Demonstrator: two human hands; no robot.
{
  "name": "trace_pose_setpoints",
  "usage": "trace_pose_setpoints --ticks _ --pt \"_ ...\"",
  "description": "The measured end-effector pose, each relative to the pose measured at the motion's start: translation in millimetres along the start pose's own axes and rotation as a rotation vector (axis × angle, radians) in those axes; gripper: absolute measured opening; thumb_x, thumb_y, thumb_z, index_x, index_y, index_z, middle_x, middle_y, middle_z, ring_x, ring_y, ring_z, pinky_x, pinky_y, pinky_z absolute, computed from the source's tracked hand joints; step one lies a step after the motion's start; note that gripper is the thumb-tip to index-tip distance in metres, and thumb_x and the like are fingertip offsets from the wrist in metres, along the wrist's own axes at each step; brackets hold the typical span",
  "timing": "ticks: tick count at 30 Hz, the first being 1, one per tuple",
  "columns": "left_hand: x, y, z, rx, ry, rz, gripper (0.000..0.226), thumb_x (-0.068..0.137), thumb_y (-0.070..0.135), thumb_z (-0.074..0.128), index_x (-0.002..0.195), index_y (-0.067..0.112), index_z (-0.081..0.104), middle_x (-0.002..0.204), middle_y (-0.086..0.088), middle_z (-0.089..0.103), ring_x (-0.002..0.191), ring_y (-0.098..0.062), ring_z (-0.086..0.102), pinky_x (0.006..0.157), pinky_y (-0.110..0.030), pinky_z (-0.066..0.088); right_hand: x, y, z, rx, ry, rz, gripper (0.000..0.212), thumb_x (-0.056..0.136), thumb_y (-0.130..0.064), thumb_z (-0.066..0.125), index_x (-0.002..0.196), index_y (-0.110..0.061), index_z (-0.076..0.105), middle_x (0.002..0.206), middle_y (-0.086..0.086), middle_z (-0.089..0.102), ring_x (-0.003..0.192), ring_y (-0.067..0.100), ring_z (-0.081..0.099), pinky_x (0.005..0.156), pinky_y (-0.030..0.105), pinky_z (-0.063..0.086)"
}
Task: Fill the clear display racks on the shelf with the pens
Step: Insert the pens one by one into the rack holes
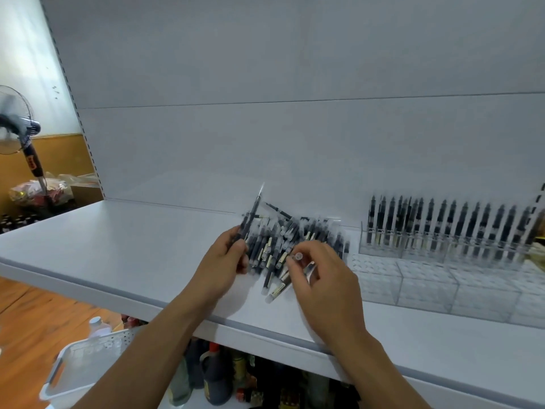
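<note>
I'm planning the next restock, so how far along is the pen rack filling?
Done: the back rack row is full of standing pens. In hand: the left hand grips a few pens, and the right hand pinches one pen from the loose pile. Left: the front rack rows stand empty, and the pile is large.

Black pens [298, 231] lie heaped on the white shelf [118, 246]. Just right, clear display racks [427, 286] hold upright pens [442, 222] in the back row only.
</note>
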State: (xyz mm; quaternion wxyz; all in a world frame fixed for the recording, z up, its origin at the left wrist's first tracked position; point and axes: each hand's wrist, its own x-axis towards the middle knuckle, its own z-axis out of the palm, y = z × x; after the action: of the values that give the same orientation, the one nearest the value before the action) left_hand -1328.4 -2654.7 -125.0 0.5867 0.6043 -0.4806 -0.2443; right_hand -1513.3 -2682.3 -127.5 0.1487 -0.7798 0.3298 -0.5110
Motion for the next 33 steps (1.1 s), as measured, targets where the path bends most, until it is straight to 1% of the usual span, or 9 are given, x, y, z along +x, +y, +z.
trace_pose_setpoints --ticks 6,10,16,18,21,24,26,29,33 --pt "10 16 40 -0.233 -0.06 0.002 0.029 0.104 0.016 0.039 0.128 0.023 0.054 0.067 0.01 0.057 0.062 -0.007 0.051 0.06 -0.023 0.045 35 -3 -55 0.447 0.169 0.124 0.012 0.087 -0.027 0.071 0.082 -0.033 0.062 0.079 -0.012 0.066 0.052 0.003 0.053 0.048 0.013 0.042" --pt "21 22 75 -0.347 -0.137 0.05 0.033 0.104 0.014 0.038 0.133 0.026 0.049 0.072 0.012 0.058 0.061 -0.004 0.052 0.056 -0.018 0.046 51 26 -96 0.64 0.22 0.356 0.01 0.087 -0.019 0.071 0.087 -0.018 0.061 0.074 -0.004 0.071 0.069 0.014 0.072 0.056 0.02 0.053" --pt "44 43 141 -0.425 -0.178 0.124 0.033 0.105 0.014 0.037 0.128 0.032 0.049 0.069 0.016 0.063 0.072 -0.007 0.064 0.069 -0.024 0.054 50 71 -136 0.894 0.252 0.525 0.012 0.083 -0.003 0.068 0.084 -0.009 0.058 0.08 0.007 0.071 0.087 0.022 0.074 0.068 0.018 0.056" --pt "55 58 163 -0.416 -0.211 0.161 0.032 0.105 0.015 0.037 0.119 0.04 0.05 0.068 0.018 0.063 0.078 -0.008 0.067 0.076 -0.028 0.054 53 80 -142 0.826 0.211 0.501 0.012 0.082 -0.001 0.069 0.084 -0.008 0.059 0.081 0.007 0.073 0.087 0.022 0.074 0.069 0.019 0.056" --pt "66 74 188 -0.416 -0.253 0.234 0.032 0.104 0.013 0.037 0.124 0.036 0.049 0.068 0.02 0.06 0.074 -0.005 0.065 0.068 -0.021 0.054 63 88 -147 0.57 0.135 0.466 0.016 0.082 0.0 0.072 0.092 -0.011 0.065 0.085 0.005 0.073 0.084 0.02 0.074 0.067 0.02 0.056" --pt "72 79 206 -0.335 -0.305 0.304 0.035 0.104 0.014 0.037 0.134 0.031 0.044 0.07 0.019 0.06 0.072 -0.004 0.062 0.068 -0.02 0.054 76 97 -152 0.278 0.046 0.421 0.023 0.084 -0.013 0.073 0.101 -0.027 0.068 0.089 -0.002 0.07 0.079 0.008 0.069 0.068 0.018 0.055" --pt "77 78 211 -0.311 -0.343 0.327 0.035 0.104 0.015 0.037 0.131 0.037 0.045 0.074 0.019 0.06 0.076 -0.006 0.063 0.071 -0.023 0.054 86 105 -157 0.113 0.007 0.376 0.021 0.086 -0.022 0.071 0.103 -0.034 0.067 0.087 -0.009 0.067 0.075 0.0 0.063 0.066 0.013 0.051" --pt "90 71 208 -0.325 -0.379 0.332 0.036 0.104 0.014 0.037 0.125 0.043 0.046 0.078 0.016 0.061 0.077 -0.007 0.063 0.073 -0.022 0.054 99 120 -168 0.063 -0.017 0.371 0.019 0.088 -0.023 0.07 0.1 -0.036 0.066 0.086 -0.011 0.066 0.076 0.001 0.062 0.063 0.011 0.049" --pt "99 51 202 -0.353 -0.411 0.262 0.037 0.104 0.011 0.037 0.127 0.036 0.049 0.079 0.012 0.061 0.075 -0.01 0.061 0.07 -0.023 0.053 113 143 -186 0.058 0.041 0.398 0.015 0.086 -0.024 0.073 0.095 -0.031 0.062 0.081 -0.007 0.069 0.071 0.005 0.064 0.059 0.011 0.048"
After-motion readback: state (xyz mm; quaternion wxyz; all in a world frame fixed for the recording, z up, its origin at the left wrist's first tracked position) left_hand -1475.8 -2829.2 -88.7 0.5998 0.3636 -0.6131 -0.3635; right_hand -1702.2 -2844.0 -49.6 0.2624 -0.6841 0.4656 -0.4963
